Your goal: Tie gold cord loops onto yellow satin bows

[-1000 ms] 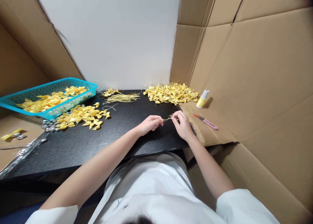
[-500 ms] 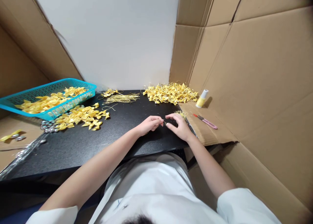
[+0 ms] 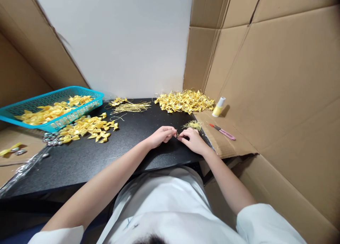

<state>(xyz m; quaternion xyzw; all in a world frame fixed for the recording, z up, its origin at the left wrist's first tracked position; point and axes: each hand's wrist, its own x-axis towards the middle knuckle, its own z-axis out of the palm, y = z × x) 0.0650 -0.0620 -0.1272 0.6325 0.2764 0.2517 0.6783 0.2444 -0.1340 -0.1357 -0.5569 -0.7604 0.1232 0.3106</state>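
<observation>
Right hand (image 3: 193, 140), spread half a second ago, has drawn its fingers together beside the left hand (image 3: 162, 136); both now pinch a thin cord (image 3: 177, 134) above the counter (image 3: 132, 127). Yellow strands (image 3: 193, 125) lie just beyond.

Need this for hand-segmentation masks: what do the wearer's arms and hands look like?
Left hand and right hand are ungloved; no watch or bracelet visible. Forearms are bare, below short, loose white sleeves. The white top has small dark marks low in the picture.
</observation>
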